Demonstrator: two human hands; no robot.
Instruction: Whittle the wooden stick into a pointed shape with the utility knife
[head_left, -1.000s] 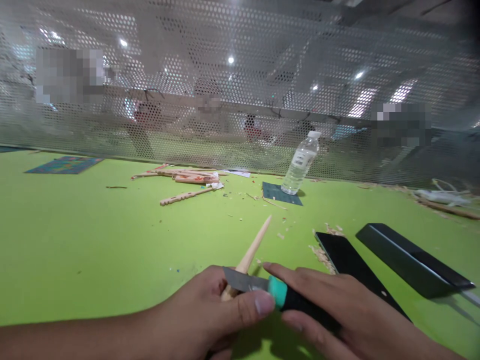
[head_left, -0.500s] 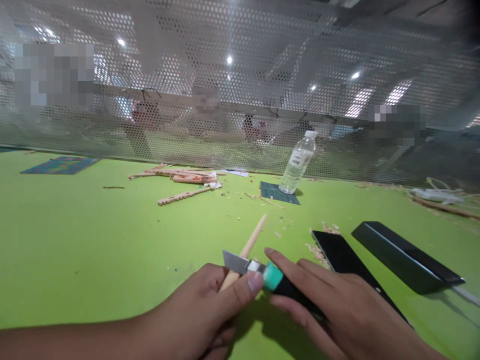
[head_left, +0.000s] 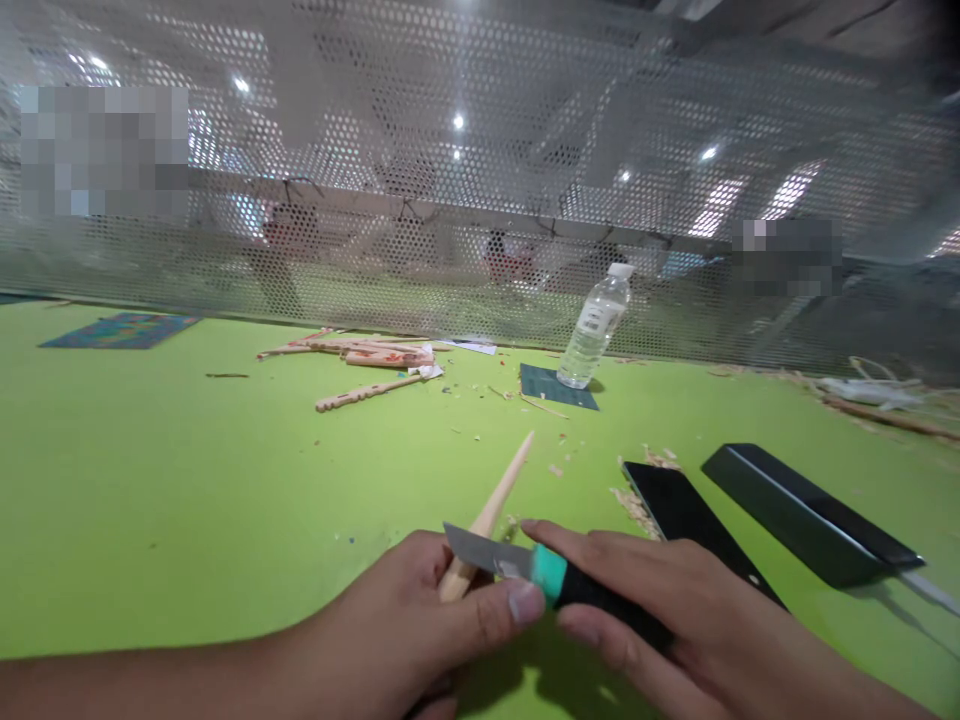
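My left hand point(head_left: 427, 610) is closed around the lower part of a pale wooden stick point(head_left: 501, 492), whose tapered tip points away from me. In my right hand point(head_left: 667, 610) is a utility knife point(head_left: 551, 575) with a black and teal handle. Its blade lies across the stick just above my left fingers. My left thumb rests against the knife near the base of the blade. The lower end of the stick is hidden in my left hand.
A black phone point(head_left: 694, 520) and a dark angular box point(head_left: 810, 510) lie at right beside wood shavings point(head_left: 637, 510). Farther back are a water bottle point(head_left: 596, 325) on a dark mat point(head_left: 547, 385), several wooden sticks point(head_left: 386, 352) and a notched stick point(head_left: 364, 393). A perforated metal screen point(head_left: 450, 250) closes the back.
The knife blade has shifted slightly down along the stick, toward my left hand. My right hand has moved a little lower, and both hands keep their hold.
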